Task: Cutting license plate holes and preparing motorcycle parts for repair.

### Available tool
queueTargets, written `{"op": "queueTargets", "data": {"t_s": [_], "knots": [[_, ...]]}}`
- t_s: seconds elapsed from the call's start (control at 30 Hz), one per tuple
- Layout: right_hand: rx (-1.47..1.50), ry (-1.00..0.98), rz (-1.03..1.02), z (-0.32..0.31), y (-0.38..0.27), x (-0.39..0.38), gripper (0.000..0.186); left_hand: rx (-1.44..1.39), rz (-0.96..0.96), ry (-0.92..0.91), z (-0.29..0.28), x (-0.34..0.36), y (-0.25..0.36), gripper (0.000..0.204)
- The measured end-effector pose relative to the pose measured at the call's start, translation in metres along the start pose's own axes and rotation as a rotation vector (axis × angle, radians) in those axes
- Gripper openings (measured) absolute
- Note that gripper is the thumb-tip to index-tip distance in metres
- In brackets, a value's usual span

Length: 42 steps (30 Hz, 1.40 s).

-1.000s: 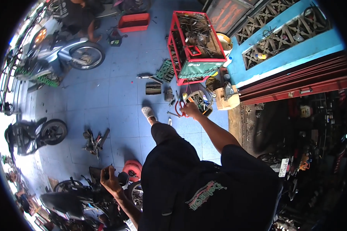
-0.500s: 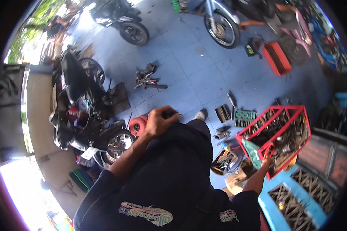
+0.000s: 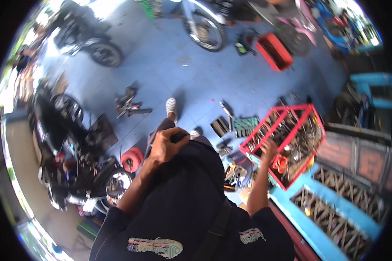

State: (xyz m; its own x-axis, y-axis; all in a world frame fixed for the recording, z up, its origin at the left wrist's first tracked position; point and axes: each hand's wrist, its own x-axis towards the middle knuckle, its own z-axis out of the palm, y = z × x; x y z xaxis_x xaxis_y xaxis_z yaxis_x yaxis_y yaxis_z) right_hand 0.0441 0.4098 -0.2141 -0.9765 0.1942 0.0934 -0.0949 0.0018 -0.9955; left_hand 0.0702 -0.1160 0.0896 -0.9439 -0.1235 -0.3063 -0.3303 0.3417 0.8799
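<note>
My left hand (image 3: 166, 145) rests against my dark trousers at the thigh, fingers curled on the cloth or a small dark thing; which, I cannot tell. My right hand (image 3: 268, 151) reaches into the red tool rack (image 3: 318, 119), full of metal tools, and grips an orange-handled tool (image 3: 280, 164) at its near edge. My white shoe (image 3: 171, 105) stands on the blue tiled floor (image 3: 170, 69).
A dismantled motorcycle (image 3: 69, 152) and a red round part (image 3: 132, 159) are at my left. Loose tools and a green socket tray (image 3: 245, 127) lie by the rack. Engine parts (image 3: 128, 103), a red tray (image 3: 274, 51), and parked motorcycles (image 3: 204, 26) lie farther off.
The view has swung round as I turned. My right hand went from loose tools on the floor up into the red rack. My left hand came up to my thigh.
</note>
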Motion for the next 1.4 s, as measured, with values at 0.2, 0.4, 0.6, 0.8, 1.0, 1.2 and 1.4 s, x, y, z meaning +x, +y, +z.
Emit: {"op": "queueTargets", "data": {"t_s": [0.2,0.4,0.6,0.8,1.0,1.2,1.4], "knots": [[0.182,-0.574,0.706,0.311,-0.243,0.022,0.03,0.111,0.374,-0.237,-0.002,0.076,0.029,0.013],[0.223,-0.487,0.59,0.378,-0.273,0.08,0.031,0.167,0.513,-0.179,-0.023,0.146,0.057,0.017],[-0.032,-0.32,0.411,0.405,-0.275,0.121,0.027,0.067,0.307,-0.332,-0.036,0.212,0.076,0.014],[-0.214,-0.125,0.138,0.415,-0.278,0.164,0.026,-0.182,-0.091,-0.611,-0.034,0.28,0.096,0.019],[-0.096,-0.264,0.309,0.388,-0.256,0.238,0.02,-0.07,-0.051,-0.63,0.002,0.354,0.109,0.019],[-0.227,-0.21,0.23,0.342,-0.239,0.327,0.016,-0.036,-0.056,-0.668,0.065,0.431,0.159,0.022],[-0.24,-0.157,0.227,0.281,-0.23,0.408,0.017,0.169,0.096,-0.715,0.145,0.499,0.219,0.017]]}}
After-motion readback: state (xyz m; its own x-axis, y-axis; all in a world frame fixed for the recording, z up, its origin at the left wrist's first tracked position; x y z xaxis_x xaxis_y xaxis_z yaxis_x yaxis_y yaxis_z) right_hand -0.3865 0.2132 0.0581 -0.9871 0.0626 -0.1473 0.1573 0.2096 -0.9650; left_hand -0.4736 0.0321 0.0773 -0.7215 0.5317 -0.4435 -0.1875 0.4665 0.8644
